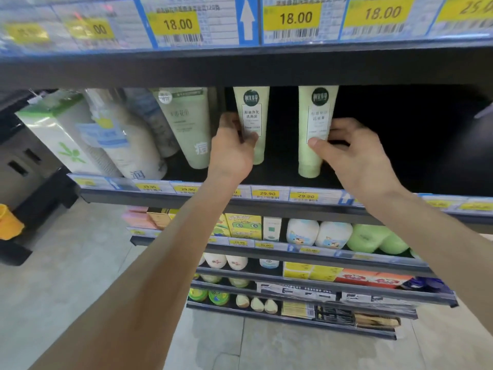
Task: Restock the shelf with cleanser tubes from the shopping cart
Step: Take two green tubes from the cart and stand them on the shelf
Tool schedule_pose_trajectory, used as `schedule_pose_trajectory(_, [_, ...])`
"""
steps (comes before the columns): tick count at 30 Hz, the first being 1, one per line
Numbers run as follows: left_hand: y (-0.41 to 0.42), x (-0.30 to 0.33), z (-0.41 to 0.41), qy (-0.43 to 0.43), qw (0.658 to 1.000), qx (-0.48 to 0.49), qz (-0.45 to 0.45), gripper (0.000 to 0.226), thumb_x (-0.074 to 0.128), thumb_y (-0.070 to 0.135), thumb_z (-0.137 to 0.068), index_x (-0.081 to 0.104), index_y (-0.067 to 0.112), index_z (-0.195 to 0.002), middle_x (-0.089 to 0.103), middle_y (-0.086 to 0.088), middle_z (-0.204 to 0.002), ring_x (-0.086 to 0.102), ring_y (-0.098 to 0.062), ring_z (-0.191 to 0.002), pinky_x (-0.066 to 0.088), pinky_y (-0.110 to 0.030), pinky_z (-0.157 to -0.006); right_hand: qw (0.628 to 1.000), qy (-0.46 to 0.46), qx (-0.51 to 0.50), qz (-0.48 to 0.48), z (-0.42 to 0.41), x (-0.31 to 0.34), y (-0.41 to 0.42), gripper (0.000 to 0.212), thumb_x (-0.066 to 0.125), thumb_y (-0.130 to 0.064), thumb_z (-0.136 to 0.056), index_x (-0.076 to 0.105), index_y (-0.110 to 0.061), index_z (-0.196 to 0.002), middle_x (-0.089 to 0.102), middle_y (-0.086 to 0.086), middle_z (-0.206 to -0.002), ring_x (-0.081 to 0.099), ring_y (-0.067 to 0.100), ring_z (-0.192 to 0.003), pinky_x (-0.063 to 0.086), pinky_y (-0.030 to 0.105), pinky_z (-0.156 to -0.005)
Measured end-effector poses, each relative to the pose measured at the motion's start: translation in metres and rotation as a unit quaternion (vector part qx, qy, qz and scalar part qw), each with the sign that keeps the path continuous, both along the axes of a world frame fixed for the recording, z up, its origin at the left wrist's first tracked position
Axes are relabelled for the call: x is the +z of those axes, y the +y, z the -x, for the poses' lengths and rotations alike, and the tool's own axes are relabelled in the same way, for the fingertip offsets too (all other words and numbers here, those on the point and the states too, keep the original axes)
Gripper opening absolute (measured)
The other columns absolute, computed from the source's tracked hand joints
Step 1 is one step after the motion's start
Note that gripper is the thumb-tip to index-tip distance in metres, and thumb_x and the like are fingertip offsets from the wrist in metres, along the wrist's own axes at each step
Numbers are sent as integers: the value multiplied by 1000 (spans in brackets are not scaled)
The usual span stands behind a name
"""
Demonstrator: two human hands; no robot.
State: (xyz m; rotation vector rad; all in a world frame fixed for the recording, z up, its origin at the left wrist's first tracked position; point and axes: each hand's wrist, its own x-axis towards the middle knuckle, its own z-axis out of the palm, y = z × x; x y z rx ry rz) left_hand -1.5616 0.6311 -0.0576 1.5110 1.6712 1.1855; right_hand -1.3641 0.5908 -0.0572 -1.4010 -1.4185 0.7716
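Note:
Two pale green cleanser tubes stand cap-down on the dark shelf (280,180). My left hand (232,150) grips the left tube (253,113), thumb across its white label and fingers behind it. My right hand (349,153) holds the right tube (316,121), thumb on its front and fingers curled round its right side. Both tubes carry a dark round logo near the top. The shopping cart is out of view.
Left of the tubes stand another green tube (189,124), white tubes (133,145) and a white-green box (56,129). The shelf is dark and unoccupied to the right (413,145). Price strips (266,194) line the shelf edge. Lower shelves hold bottles and boxes. A yellow object (8,222) sits at far left.

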Motion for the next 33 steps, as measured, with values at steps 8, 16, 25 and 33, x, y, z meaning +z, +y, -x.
schedule_pose_trajectory(8, [-8, -3, -9, 71, 997, 33, 11, 47, 71, 24, -96, 48, 11, -134, 64, -9, -130, 62, -29, -119, 51, -45, -102, 1000, -25, -3, 12, -1, -5, -1, 35, 71, -23, -96, 56, -21, -128, 67, -13, -115, 67, 4, -105, 57, 38, -96])
schedule_pose_trajectory(16, [8, -2, -25, 120, 988, 85, 48, 41, 71, 22, -97, 47, 7, -126, 61, -14, -131, 61, -40, -120, 49, -41, -89, 997, -71, -6, -16, -2, -11, 0, 31, 73, -30, -94, 58, -25, -121, 64, -24, -103, 62, -13, -95, 52, 19, -81])
schedule_pose_trajectory(25, [35, -2, -38, 120, 983, 133, 45, 38, 74, 27, -96, 61, 6, -125, 66, -15, -125, 64, -36, -118, 53, -42, -91, 993, -107, 5, -44, -5, -14, 2, 28, 67, -28, -98, 60, -27, -126, 67, -19, -112, 66, 0, -101, 58, 32, -90])
schedule_pose_trajectory(33, [34, -2, -37, 98, 985, 117, 78, 38, 72, 33, -97, 61, 7, -122, 66, -14, -125, 64, -35, -117, 45, -34, -80, 992, -119, 14, -35, -8, -16, 2, 32, 67, -28, -98, 58, -29, -128, 63, -19, -115, 62, -9, -100, 44, 6, -75])
